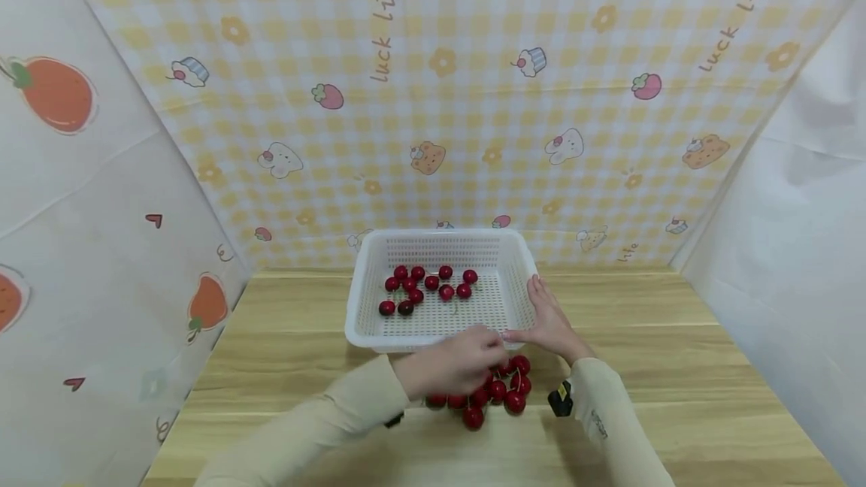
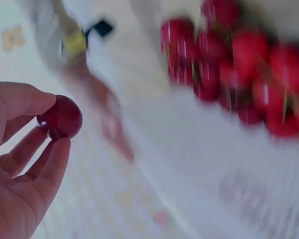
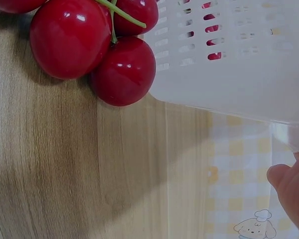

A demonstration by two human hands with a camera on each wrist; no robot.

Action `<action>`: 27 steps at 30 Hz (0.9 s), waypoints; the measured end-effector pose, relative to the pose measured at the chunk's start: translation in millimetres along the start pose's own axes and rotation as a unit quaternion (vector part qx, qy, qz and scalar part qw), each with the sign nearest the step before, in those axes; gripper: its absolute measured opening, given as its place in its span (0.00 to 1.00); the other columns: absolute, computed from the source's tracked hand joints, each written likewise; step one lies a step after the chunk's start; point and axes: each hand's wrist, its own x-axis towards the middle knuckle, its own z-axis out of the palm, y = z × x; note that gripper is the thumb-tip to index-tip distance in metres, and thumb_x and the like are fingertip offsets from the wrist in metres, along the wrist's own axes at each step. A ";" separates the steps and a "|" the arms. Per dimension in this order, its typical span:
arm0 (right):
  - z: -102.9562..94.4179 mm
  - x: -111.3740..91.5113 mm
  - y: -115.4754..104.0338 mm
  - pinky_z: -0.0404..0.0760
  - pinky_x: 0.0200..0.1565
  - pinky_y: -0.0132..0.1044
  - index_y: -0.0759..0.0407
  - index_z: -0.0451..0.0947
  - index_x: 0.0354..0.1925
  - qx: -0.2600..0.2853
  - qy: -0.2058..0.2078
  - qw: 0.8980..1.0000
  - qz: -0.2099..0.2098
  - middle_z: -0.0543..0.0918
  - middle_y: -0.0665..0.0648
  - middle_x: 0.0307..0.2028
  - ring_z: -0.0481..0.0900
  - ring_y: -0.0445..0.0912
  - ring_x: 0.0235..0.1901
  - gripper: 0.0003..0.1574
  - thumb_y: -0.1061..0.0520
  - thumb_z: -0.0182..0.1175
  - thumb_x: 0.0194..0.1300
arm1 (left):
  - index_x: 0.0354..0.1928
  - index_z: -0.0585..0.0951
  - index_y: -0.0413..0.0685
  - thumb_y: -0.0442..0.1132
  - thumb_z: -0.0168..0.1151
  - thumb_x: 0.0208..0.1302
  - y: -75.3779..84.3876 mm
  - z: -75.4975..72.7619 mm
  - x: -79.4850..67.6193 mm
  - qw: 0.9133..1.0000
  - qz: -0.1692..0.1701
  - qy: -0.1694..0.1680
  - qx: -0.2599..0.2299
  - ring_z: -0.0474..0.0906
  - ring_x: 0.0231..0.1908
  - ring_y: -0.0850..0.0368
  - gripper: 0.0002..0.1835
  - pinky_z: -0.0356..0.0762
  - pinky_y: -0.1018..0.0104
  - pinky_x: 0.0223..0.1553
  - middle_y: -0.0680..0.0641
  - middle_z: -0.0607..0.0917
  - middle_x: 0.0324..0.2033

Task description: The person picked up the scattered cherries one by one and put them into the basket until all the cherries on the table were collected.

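In the left wrist view my left hand (image 2: 27, 194) pinches a single dark red cherry (image 2: 65, 118) between thumb and fingertips. The head view has that hand (image 1: 449, 363) over the pile of cherries (image 1: 514, 402) in front of the basket, hiding part of the pile. A white perforated plastic basket (image 1: 355, 295) stands behind it, with several cherries (image 1: 416, 296) lying loose on its floor, mostly to the left and middle. My right hand (image 1: 551, 329) holds the basket's right front corner, thumb at the front rim and fingers along the right side.
The wooden table (image 1: 676, 367) extends to both sides of the basket. Close behind the basket hangs a yellow checked cloth (image 1: 440, 111), and white cloths flank the table. Green stems (image 3: 124, 14) show on the piled cherries beside the basket's wall.
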 end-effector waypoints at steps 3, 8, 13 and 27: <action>-1.1 1.1 0.3 0.43 0.64 0.58 0.73 0.41 0.66 -0.002 0.004 1.000 -0.004 0.39 0.70 0.68 0.37 0.62 0.67 0.76 0.36 0.72 0.36 | 0.38 0.78 0.48 0.31 0.61 0.49 -30.1 -17.8 5.3 0.999 -0.034 0.013 -0.004 0.72 0.38 0.61 0.12 0.70 0.79 0.45 0.52 0.77 0.36; -1.3 1.6 1.7 0.42 0.63 0.59 0.71 0.40 0.67 0.015 0.004 1.000 0.000 0.39 0.68 0.68 0.36 0.61 0.68 0.78 0.36 0.72 0.33 | 0.34 0.77 0.45 0.27 0.61 0.51 -85.9 -28.2 13.8 0.994 -0.094 0.026 -0.056 0.73 0.35 0.59 0.09 0.73 0.73 0.39 0.49 0.77 0.34; 2.1 -0.4 1.7 0.42 0.63 0.60 0.70 0.40 0.68 0.034 0.002 0.999 0.005 0.38 0.67 0.69 0.35 0.60 0.68 0.79 0.37 0.73 0.32 | 0.38 0.77 0.45 0.30 0.58 0.56 -131.5 -13.2 22.9 0.976 -0.203 -0.017 -0.079 0.72 0.34 0.59 0.08 0.73 0.72 0.35 0.49 0.76 0.35; 0.5 2.1 3.7 0.42 0.63 0.60 0.70 0.42 0.67 0.028 0.009 1.000 0.001 0.40 0.66 0.69 0.35 0.60 0.68 0.78 0.38 0.74 0.32 | 0.40 0.79 0.42 0.27 0.57 0.56 -171.3 30.1 40.6 0.913 -0.360 -0.127 -0.142 0.71 0.34 0.57 0.10 0.71 0.69 0.34 0.49 0.77 0.33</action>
